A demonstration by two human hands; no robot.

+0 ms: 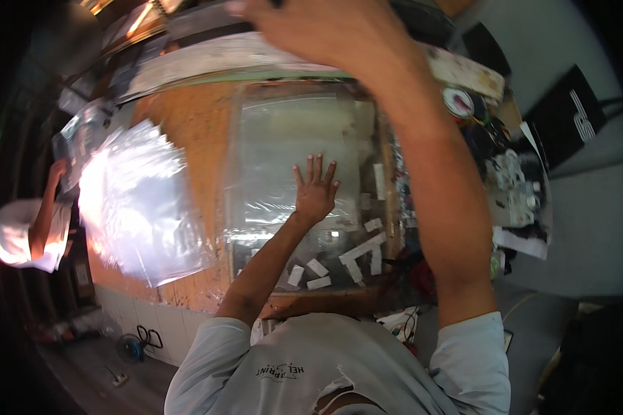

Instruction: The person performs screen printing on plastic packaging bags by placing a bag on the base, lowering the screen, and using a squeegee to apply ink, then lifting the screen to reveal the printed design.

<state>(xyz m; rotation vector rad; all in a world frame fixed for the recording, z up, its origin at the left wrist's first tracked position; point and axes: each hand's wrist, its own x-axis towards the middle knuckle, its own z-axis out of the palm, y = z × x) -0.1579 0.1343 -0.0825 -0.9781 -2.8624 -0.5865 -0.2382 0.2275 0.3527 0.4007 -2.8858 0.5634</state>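
My left hand [316,194] lies flat, fingers spread, on a clear plastic sheet or bag [273,169]. Under the sheet is a smooth, glossy, see-through plate [266,242] with several short white strips [318,282] stuck near its front and right edges. Raised high at the top of the view is my right hand [304,31], blurred and partly cut off by the edge. Its fingertips are out of sight, so whether it grips anything is hidden. Behind it runs a long pale bar [208,61] across the far side of the table.
A fanned stack of shiny clear plastic bags [152,214] covers the left of the wooden table [211,117]. Beyond it, another person [28,232] reaches to a clear bag [86,135]. Tape rolls [458,102] and clutter line the right side, near a black board [564,117].
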